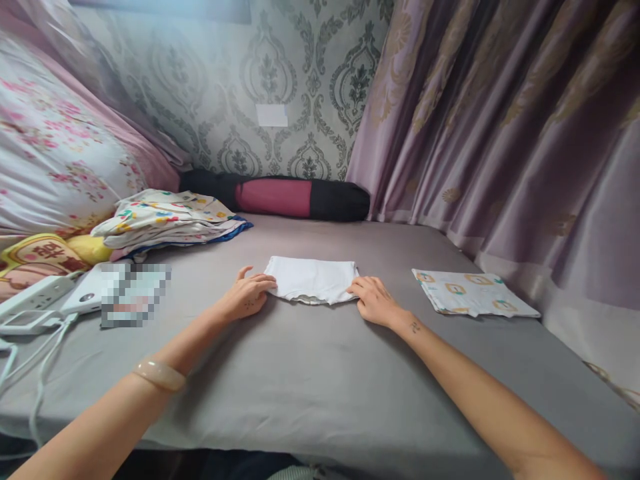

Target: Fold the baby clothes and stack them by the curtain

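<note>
A white folded garment lies flat in front of me, its near edge wavy and slightly raised. My left hand is at its near left corner, fingertips closed on the edge, with one finger lifted away. At the near right corner, my right hand has its fingers bent over the cloth's edge. Both thumbs are mostly hidden. Off to the right rests a folded white cloth with a yellow and green print, apart from my right hand.
The grey sheet covers the bed. At left are a heap of printed clothes, a power strip, a white power bank and cables. A black and maroon roll lies by the wall; purple curtains hang at right.
</note>
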The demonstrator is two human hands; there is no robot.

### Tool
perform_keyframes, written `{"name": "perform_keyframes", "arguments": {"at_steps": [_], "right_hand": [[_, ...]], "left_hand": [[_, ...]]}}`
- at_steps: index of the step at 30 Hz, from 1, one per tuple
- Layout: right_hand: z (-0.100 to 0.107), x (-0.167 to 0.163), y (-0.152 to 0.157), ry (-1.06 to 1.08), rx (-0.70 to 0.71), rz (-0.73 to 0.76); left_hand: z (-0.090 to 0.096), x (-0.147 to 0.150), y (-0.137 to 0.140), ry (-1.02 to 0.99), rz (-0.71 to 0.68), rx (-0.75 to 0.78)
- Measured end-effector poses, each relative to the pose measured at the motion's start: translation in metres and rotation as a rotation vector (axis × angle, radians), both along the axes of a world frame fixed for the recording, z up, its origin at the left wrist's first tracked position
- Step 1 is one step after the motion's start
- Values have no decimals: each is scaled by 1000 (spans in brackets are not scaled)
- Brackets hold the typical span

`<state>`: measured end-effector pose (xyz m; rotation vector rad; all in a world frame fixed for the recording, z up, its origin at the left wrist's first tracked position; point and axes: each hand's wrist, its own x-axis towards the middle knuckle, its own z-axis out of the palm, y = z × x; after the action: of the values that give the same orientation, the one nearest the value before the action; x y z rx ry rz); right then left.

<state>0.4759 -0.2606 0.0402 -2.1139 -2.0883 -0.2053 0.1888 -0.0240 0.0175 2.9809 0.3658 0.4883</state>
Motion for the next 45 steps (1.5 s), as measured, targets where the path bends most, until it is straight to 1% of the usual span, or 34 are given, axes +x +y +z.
{"name": "perform_keyframes", "arguments": {"at_steps": [3,5,7,9,12,15,17,22,27,32,36,39,41,45], "right_hand": [[7,-7,10,8,-31,-108],[10,-14,23,25,-22,-196],[10,-22,42,68,13,-244],[7,-33,62,125,43,-240],[-1,-48,89,189,12,-216],[-9,-58,104,251,-52,-217],[-14,-60,107,274,-77,-224],[-25,-57,107,297,-77,-233],[-28,-56,108,294,-78,-245],[-25,-56,110,308,-84,-246],[-18,-49,111,330,-144,-220],[-12,-40,110,370,-199,-171],[-12,-36,107,378,-191,-176],[-20,-35,99,329,-120,-222]], "left_hand": [[4,4,2,10,-3,-29],[7,14,3,-12,37,-33],[8,30,0,-56,98,-31],[9,51,-5,-80,134,-34],[8,82,-14,-15,100,-32],[5,103,-19,85,130,-46],[2,110,-21,134,145,-55],[-7,111,-21,175,143,-96],[-10,111,-19,190,138,-99],[-13,113,-17,191,142,-108],[-14,114,-13,191,130,-115],[-10,112,-8,202,87,-121],[-9,109,-5,183,75,-97],[-13,104,-5,131,122,-27]]}}
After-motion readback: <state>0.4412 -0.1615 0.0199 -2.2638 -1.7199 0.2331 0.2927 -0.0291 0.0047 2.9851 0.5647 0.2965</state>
